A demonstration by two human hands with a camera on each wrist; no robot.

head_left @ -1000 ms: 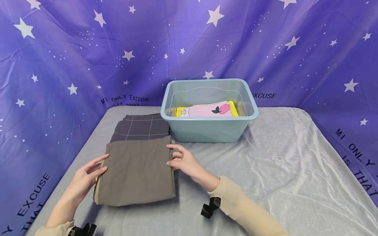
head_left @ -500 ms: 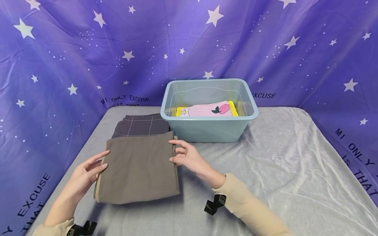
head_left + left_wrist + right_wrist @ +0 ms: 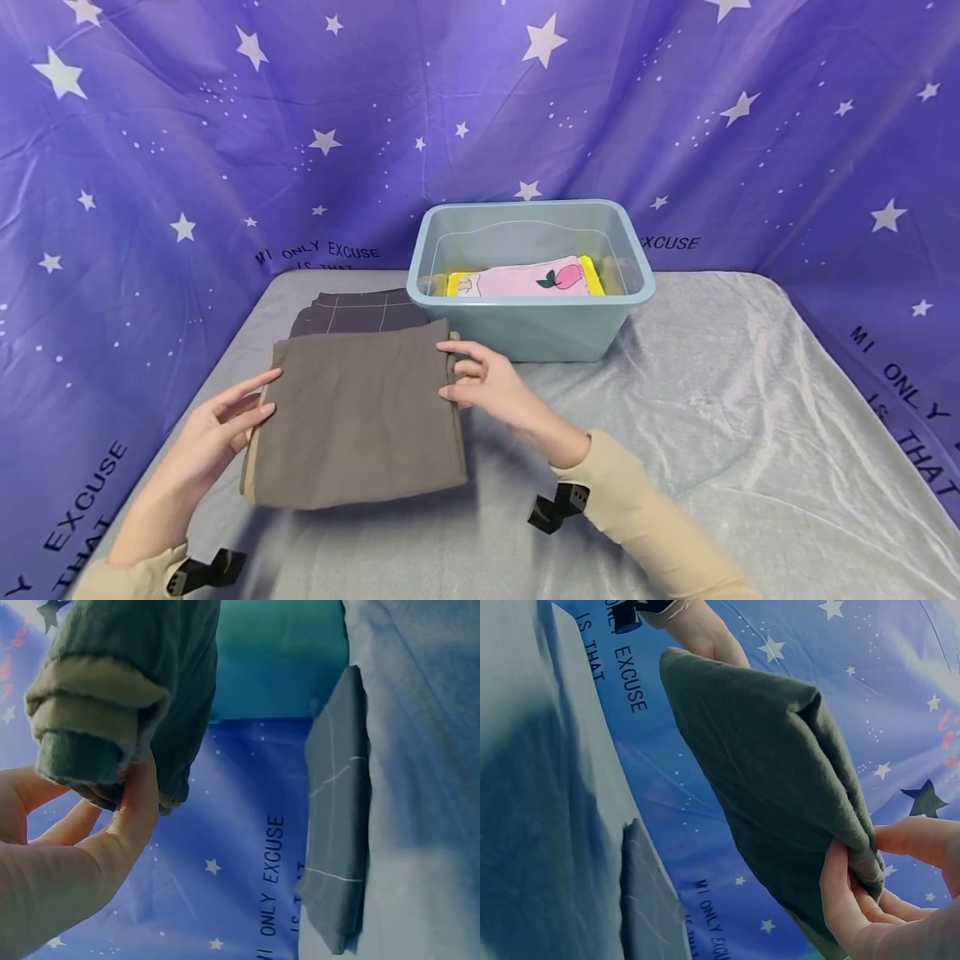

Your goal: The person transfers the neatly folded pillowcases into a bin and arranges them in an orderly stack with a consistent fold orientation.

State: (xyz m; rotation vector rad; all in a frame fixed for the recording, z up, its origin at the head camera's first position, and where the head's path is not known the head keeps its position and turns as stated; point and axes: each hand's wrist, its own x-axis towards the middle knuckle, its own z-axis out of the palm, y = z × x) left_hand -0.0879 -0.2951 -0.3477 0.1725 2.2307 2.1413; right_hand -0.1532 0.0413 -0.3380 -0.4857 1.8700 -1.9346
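Observation:
A folded brown-grey cloth with tan edges is held up off the table between both hands. My left hand pinches its left side, and in the left wrist view the stacked tan and grey folds show above the fingers. At the opposite side my right hand grips the edge, thumb on one face and fingers on the other, as the right wrist view shows. Behind the held cloth lies a dark grey folded cloth with thin white grid lines, its near part hidden.
A blue-grey plastic bin stands at the back middle of the table. Inside it lie a pink folded cloth with a peach print and something yellow. A purple star-printed curtain surrounds the table's back and sides.
Both hands have raised the brown-grey cloth and shifted it slightly right and toward the back. It now covers more of the dark grid cloth. The bin has stayed put.

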